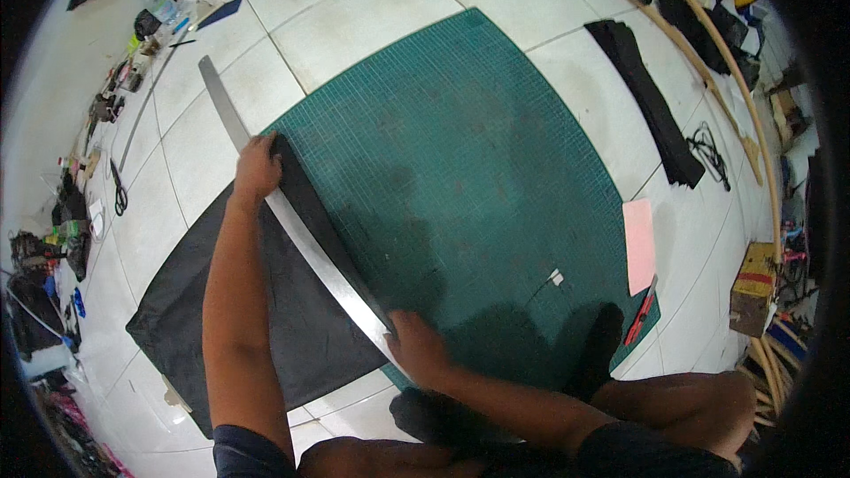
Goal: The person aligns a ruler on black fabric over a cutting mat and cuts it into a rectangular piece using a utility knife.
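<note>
On the white tiled floor (354, 26), one long steel ruler (301, 235) lies along the edge of one black fabric sheet (257, 319) overlapping one green cutting mat (469, 168). The left hand (257, 168) presses fingers flat on the ruler's upper part; the right hand (416, 350) pins its lower end, fingers curled, their tips hard to make out. One pink card (638, 246) lies at the mat's right edge.

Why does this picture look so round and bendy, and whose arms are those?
A camera worn on a person's head took it, looking down. Its wide lens bends straight lines near the edges. The arms are that person's own, and they sit on a white tiled floor. On it lies a green cutting mat with a black cloth over its left side. The left hand and right hand both press a long metal ruler flat on the cloth. A pink sheet and a red cutter lie to the right.
</note>
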A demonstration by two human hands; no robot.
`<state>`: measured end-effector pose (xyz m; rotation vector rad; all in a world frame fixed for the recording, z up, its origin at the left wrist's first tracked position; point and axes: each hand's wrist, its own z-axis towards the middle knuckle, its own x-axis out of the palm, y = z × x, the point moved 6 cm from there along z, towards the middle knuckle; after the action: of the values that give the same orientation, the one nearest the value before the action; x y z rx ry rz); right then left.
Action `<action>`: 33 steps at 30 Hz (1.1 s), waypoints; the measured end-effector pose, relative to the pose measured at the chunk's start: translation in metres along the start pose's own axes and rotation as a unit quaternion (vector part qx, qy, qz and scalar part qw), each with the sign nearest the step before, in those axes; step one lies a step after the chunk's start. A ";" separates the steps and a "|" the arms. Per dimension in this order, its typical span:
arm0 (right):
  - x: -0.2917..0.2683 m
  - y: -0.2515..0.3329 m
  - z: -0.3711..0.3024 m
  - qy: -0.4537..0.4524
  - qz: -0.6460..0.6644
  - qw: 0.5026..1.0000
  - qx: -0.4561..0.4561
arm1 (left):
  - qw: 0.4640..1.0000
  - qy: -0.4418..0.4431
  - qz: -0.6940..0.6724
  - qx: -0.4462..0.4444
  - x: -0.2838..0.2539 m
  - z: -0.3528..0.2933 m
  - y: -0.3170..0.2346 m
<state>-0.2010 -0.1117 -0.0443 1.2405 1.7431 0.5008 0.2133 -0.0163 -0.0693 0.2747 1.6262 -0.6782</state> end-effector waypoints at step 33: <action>-0.411 -0.177 0.041 -0.224 -0.005 0.970 0.098 | 0.977 -0.126 -0.138 0.100 0.014 0.255 -0.354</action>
<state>-0.2262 -0.5596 -0.0164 1.3581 1.4329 0.0288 0.2284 -0.4463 0.0033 0.1010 1.3654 -1.0486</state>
